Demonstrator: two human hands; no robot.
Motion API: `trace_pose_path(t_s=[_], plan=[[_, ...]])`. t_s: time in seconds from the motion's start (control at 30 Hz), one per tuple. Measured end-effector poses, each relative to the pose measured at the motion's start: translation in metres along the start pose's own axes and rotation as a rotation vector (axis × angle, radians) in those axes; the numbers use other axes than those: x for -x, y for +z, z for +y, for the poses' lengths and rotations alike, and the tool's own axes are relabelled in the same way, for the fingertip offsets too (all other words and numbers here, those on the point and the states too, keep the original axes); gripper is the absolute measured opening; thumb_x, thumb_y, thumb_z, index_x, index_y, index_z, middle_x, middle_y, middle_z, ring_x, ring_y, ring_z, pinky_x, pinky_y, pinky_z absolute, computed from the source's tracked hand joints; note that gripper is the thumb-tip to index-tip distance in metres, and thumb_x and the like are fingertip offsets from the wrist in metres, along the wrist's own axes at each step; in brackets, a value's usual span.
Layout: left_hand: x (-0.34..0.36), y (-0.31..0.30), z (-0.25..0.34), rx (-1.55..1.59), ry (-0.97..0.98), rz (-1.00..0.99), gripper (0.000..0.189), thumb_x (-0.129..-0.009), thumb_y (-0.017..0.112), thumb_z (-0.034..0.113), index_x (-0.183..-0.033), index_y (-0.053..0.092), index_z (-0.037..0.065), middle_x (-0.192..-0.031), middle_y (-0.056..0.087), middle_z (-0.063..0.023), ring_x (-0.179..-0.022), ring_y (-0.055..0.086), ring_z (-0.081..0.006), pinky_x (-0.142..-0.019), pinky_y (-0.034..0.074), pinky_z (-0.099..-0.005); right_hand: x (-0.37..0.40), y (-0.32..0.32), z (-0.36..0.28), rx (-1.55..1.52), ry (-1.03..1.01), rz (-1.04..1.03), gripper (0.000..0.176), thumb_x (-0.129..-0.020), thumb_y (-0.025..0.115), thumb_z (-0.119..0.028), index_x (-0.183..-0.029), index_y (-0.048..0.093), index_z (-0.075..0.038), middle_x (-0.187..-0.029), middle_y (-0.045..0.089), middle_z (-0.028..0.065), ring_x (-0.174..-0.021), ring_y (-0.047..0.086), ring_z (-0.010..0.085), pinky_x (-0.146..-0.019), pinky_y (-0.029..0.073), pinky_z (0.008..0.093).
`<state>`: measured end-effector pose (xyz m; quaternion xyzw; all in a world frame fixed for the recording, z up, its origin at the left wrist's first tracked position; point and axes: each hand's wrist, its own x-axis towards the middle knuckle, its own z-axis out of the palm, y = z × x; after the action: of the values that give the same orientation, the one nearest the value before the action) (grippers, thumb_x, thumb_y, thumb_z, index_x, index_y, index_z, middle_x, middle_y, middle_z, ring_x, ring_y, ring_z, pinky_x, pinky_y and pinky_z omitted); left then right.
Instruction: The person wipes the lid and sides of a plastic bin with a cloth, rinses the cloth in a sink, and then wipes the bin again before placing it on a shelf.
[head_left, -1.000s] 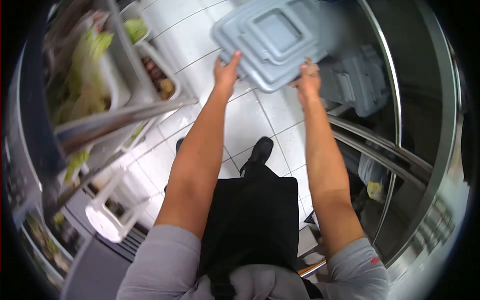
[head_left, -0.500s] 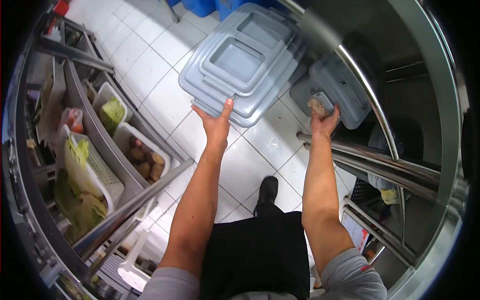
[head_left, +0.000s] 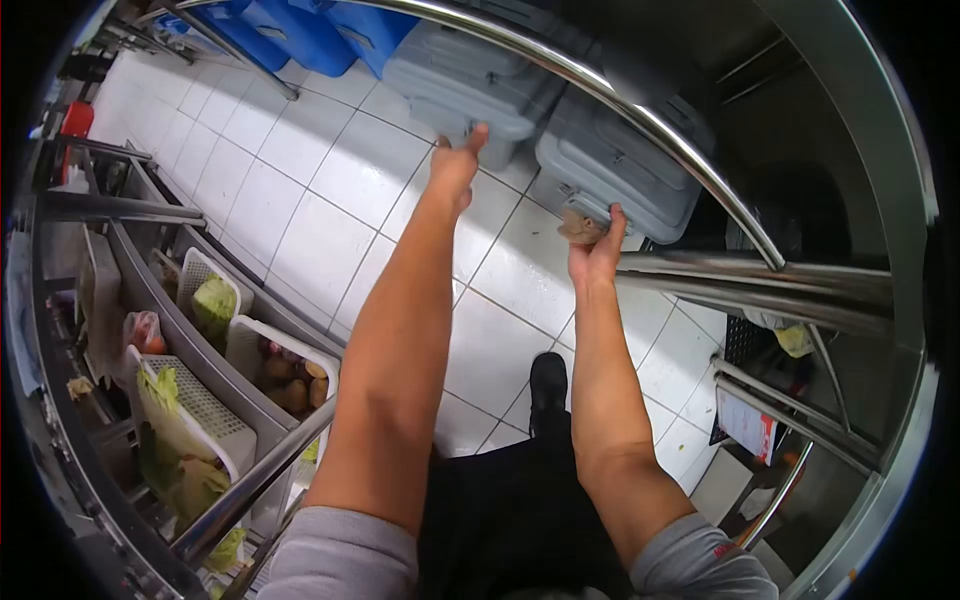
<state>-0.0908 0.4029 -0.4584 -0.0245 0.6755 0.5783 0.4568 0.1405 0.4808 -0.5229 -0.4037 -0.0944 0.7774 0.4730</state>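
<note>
My left hand (head_left: 457, 170) is closed at the near edge of a grey lidded storage bin (head_left: 465, 75), thumb on top. Beside it stands a second grey storage bin (head_left: 625, 150), partly under the metal rail. My right hand (head_left: 598, 258) is palm up at that bin's near corner, its thumb against the handle. At its fingers shows a tan lumpy patch (head_left: 581, 227); I cannot make out what it is. The undersides of both bins are hidden.
Blue bins (head_left: 300, 40) stand at the back. A metal rail (head_left: 590, 75) crosses above the grey bins. On the left, a rack holds white baskets (head_left: 210, 415) of leafy greens and brown potatoes (head_left: 285, 385). My black boot (head_left: 548, 385) stands on the white tiles.
The left grey bin has slid away from me, under the rail, with my left hand at its edge. My right hand and its bin now appear further left; the view has also shifted.
</note>
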Motion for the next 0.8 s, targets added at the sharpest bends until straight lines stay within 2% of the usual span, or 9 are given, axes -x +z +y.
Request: trace_pose_path(t_s=[0.07, 0.1, 0.13, 0.17, 0.23, 0.3, 0.5, 0.57, 0.8], plan=[[0.033, -0.015, -0.042, 0.002, -0.013, -0.062, 0.117, -0.088, 0.075, 0.056, -0.164, 0.003, 0.005, -0.166, 0.02, -0.0258, -0.155, 0.016, -0.0423, -0.117, 0.024, -0.0663, 0.015, -0.002, 0.002, -0.001, -0.015, -0.038, 0.057, -0.095, 0.07, -0.034, -0.141, 0.048, -0.009, -0.139, 0.055, 0.0073, -0.129, 0.055, 0.0264, -0.111, 0.047, 0.0443], [0.044, -0.033, -0.081, -0.116, 0.002, 0.012, 0.114, -0.086, 0.076, 0.058, -0.163, 0.013, 0.002, -0.16, 0.034, -0.0273, -0.129, 0.054, -0.0332, -0.099, 0.049, -0.0517, 0.021, 0.0, 0.003, 0.001, -0.021, -0.06, 0.056, -0.096, 0.069, -0.033, -0.141, 0.047, -0.008, -0.139, 0.055, 0.0075, -0.129, 0.055, 0.0266, -0.112, 0.047, 0.0445], [0.058, -0.053, -0.124, -0.177, 0.018, 0.075, 0.108, -0.086, 0.079, 0.054, -0.161, 0.024, -0.001, -0.141, 0.057, -0.0254, -0.074, 0.058, -0.016, -0.062, 0.049, -0.0316, 0.023, 0.002, 0.004, -0.008, -0.023, -0.075, 0.055, -0.097, 0.068, -0.032, -0.142, 0.047, -0.008, -0.141, 0.054, 0.0083, -0.131, 0.054, 0.0269, -0.112, 0.047, 0.0451], [0.073, -0.074, -0.172, -0.184, 0.029, 0.154, 0.098, -0.087, 0.079, 0.046, -0.158, 0.031, -0.003, -0.122, 0.069, -0.0203, -0.054, 0.031, -0.0085, -0.045, 0.029, -0.0278, 0.026, 0.003, 0.005, -0.016, -0.01, -0.069, 0.055, -0.097, 0.069, -0.032, -0.142, 0.047, -0.008, -0.141, 0.054, 0.0085, -0.131, 0.054, 0.0266, -0.112, 0.047, 0.0446], [0.129, -0.104, -0.23, -0.261, -0.081, 0.252, 0.089, -0.088, 0.079, 0.04, -0.154, 0.039, -0.004, -0.117, 0.068, -0.0179, -0.088, 0.062, -0.017, -0.064, 0.047, -0.03, 0.026, 0.005, 0.012, -0.029, 0.018, -0.064, 0.056, -0.096, 0.07, -0.031, -0.142, 0.047, -0.007, -0.142, 0.054, 0.009, -0.131, 0.054, 0.0262, -0.112, 0.048, 0.0437], [0.17, -0.107, -0.233, -0.169, -0.22, 0.187, 0.084, -0.091, 0.076, 0.044, -0.153, 0.041, -0.001, -0.139, 0.059, -0.0187, -0.12, 0.059, -0.0286, -0.093, 0.049, -0.0452, 0.021, 0.008, 0.031, -0.087, -0.009, -0.071, 0.056, -0.096, 0.07, -0.031, -0.141, 0.048, -0.006, -0.141, 0.055, 0.0094, -0.13, 0.055, 0.026, -0.111, 0.048, 0.043], [0.12, -0.019, -0.094, -0.029, 0.063, 0.038, 0.09, -0.092, 0.07, 0.055, -0.156, 0.036, 0.001, -0.148, 0.052, -0.0182, -0.135, 0.05, -0.0329, -0.097, 0.048, -0.0442, 0.054, 0.032, 0.087, -0.178, 0.113, -0.014, 0.055, -0.092, 0.076, -0.027, -0.136, 0.054, -0.005, -0.131, 0.063, 0.0107, -0.119, 0.063, 0.0256, -0.102, 0.052, 0.0402], [0.115, 0.014, -0.049, 0.116, 0.107, 0.072, 0.098, -0.088, 0.078, 0.047, -0.154, 0.032, -0.01, -0.14, 0.056, -0.0296, -0.125, 0.057, -0.0292, -0.1, 0.049, -0.0345, 0.045, 0.016, 0.112, -0.209, 0.244, -0.101, 0.053, -0.093, 0.074, -0.028, -0.134, 0.054, -0.002, -0.128, 0.064, 0.013, -0.115, 0.065, 0.0257, -0.103, 0.052, 0.0398], [0.129, -0.006, -0.102, -0.146, 0.291, 0.148, 0.113, -0.076, 0.088, 0.048, -0.153, 0.031, -0.013, -0.141, 0.055, -0.0316, -0.135, 0.051, -0.0343, -0.111, 0.042, -0.0378, 0.136, -0.029, 0.112, -0.12, 0.233, -0.136, 0.052, -0.099, 0.065, -0.019, -0.144, 0.045, -0.002, -0.138, 0.058, 0.0132, -0.125, 0.06, 0.0247, -0.106, 0.05, 0.0383]])
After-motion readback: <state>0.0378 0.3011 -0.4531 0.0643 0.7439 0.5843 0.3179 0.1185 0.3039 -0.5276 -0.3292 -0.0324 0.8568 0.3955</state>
